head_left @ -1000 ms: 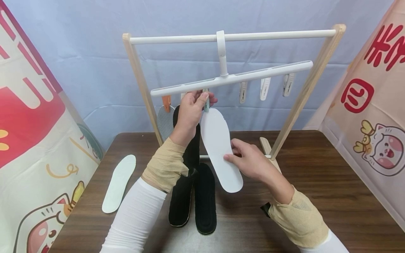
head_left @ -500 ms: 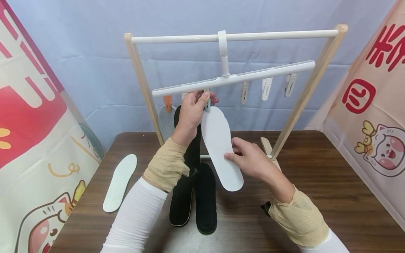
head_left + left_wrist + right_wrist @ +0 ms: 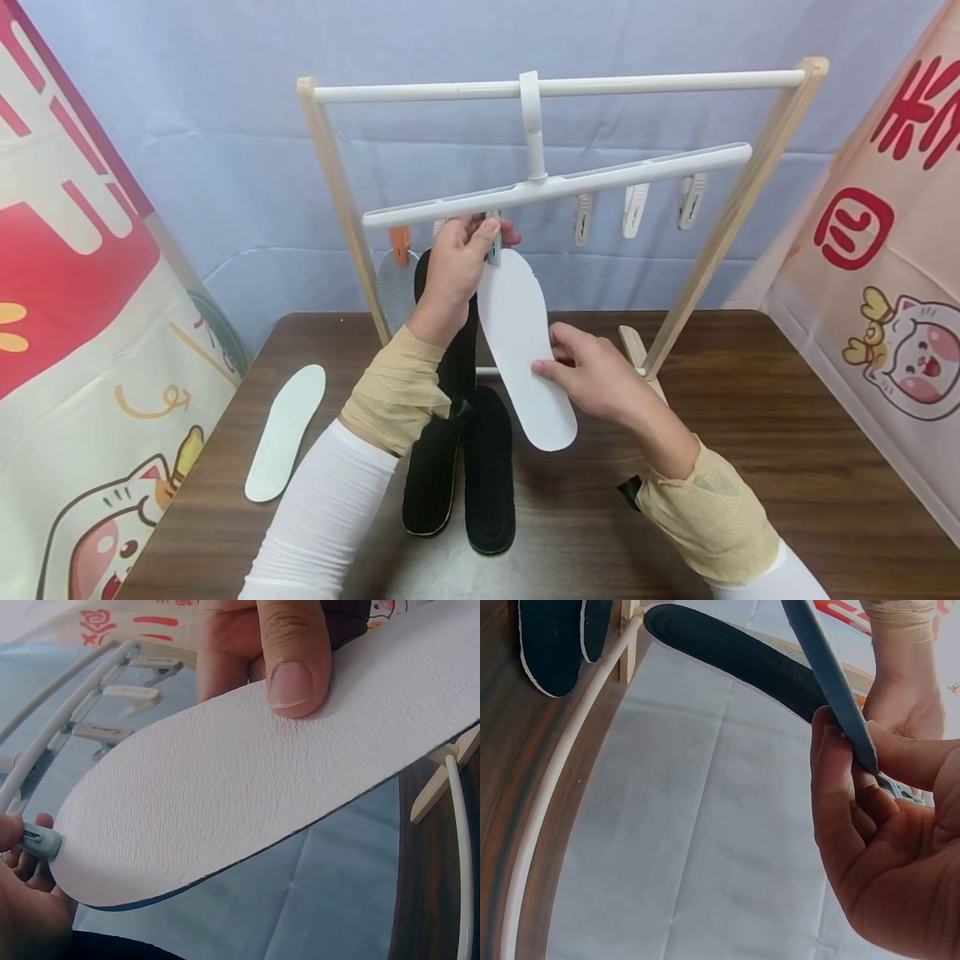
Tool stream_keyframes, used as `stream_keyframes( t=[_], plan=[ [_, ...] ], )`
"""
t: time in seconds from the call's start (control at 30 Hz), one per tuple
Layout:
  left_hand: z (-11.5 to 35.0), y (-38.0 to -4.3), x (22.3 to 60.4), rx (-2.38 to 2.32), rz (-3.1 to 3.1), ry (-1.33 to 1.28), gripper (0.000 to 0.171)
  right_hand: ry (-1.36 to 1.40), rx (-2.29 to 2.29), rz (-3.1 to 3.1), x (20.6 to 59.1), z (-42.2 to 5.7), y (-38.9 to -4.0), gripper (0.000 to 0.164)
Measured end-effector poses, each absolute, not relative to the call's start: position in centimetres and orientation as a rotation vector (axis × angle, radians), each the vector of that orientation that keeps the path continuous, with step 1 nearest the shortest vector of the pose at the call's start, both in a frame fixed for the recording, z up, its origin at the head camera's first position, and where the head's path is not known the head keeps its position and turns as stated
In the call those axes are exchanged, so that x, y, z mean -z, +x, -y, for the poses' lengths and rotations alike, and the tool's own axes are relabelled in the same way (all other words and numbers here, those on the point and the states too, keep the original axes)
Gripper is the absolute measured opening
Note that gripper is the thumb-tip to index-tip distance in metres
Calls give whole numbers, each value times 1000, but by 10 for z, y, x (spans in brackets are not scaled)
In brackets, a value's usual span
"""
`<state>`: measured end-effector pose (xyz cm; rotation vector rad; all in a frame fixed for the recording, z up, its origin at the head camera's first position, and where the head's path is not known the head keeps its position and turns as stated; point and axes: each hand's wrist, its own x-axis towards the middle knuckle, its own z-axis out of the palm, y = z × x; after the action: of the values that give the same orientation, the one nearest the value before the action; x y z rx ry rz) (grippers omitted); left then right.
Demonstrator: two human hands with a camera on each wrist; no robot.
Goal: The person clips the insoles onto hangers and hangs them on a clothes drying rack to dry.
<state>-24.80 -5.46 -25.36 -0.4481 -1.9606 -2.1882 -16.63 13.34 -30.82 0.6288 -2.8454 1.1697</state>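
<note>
In the head view, my left hand (image 3: 453, 258) pinches a pale green clothespin (image 3: 495, 242) that hangs below the white hanger bar (image 3: 637, 175). A white insole (image 3: 517, 333) has its upper end at this clothespin; in the left wrist view the tip of the clothespin (image 3: 43, 841) overlaps the insole's edge. My right hand (image 3: 592, 371) holds the insole by its right edge, thumb on the white face and fingers behind. The right wrist view shows the insole (image 3: 829, 675) edge-on, with a dark underside. Partly behind my left hand hang a black insole (image 3: 461, 358) and a grey one (image 3: 396, 287).
An orange clothespin (image 3: 401, 243) holds the grey insole. Three pale clothespins, one of them white (image 3: 634, 211), hang along the bar's right half. The wooden rack (image 3: 750, 208) stands at the table's back. Two black insoles (image 3: 489, 475) and a pale green insole (image 3: 285, 433) lie on the table.
My right hand has raised the white insole slightly, so its upper end overlaps the clothespin's tip more. My left hand keeps its pinch on the clothespin.
</note>
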Motion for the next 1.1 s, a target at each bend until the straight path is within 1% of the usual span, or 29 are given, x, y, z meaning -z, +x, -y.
stream_keyframes(
  t=[1.1],
  plan=[
    [55, -247, 254, 2188, 1973, -431, 28, 618, -1183, 2835, 306, -129, -170, 15]
  ],
)
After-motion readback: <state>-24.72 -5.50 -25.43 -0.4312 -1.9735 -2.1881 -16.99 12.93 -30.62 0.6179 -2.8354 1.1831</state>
